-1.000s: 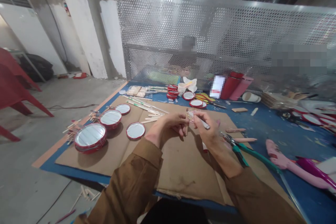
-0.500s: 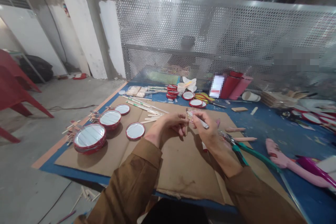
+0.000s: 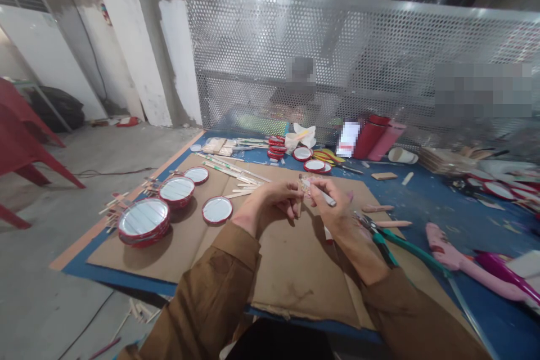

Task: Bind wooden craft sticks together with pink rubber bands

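we are mid-work, it seems: our left hand (image 3: 280,196) pinches a small piece (image 3: 304,184) at the frame's centre while our right hand (image 3: 335,208) grips a pale tool (image 3: 328,198) by it. lids (image 3: 143,224) sit at left, perhaps finished; loose sticks (image 3: 240,193) lie left of centre, seemingly unused.

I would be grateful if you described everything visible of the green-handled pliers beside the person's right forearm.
The pliers have a metallic-looking head and green grips with dark sections, apparently plastic or rubber. They lie with handles spread, head pointing away from the person. The outer handle seems to reach past the cardboard onto the blue tabletop; the inner one nears the right sleeve, contact unclear.
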Motion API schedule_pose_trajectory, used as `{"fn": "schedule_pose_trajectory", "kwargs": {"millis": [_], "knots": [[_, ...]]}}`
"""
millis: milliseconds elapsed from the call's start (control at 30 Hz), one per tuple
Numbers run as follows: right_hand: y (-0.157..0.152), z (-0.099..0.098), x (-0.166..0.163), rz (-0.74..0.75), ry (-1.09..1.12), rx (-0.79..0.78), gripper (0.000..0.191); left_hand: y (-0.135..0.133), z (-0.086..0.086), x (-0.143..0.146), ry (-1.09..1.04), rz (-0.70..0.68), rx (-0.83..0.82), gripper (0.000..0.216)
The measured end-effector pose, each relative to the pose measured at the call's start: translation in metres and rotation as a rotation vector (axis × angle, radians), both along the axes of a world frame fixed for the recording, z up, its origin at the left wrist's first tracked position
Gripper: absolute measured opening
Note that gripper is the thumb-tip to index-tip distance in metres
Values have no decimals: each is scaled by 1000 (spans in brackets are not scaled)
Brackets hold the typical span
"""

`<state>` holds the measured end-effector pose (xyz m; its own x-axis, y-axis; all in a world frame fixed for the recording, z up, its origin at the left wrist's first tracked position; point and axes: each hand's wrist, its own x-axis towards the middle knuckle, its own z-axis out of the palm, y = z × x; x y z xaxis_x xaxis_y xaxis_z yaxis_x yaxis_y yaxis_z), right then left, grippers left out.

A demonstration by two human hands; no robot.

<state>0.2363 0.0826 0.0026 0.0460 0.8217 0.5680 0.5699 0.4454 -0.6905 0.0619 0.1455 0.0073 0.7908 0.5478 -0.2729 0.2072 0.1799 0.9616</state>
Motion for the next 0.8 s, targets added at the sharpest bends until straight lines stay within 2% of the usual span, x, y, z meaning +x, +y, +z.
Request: {"fn": "schedule_pose_trajectory", "kwargs": {"millis": [367, 800], "knots": [[-2, 2, 1, -6, -2, -26, 29, -3, 4, -1, 4, 15, -1, 24], [-5, 6, -5, 0, 10, 5, 30, -2, 2, 0, -9, -1, -11, 22]]}}
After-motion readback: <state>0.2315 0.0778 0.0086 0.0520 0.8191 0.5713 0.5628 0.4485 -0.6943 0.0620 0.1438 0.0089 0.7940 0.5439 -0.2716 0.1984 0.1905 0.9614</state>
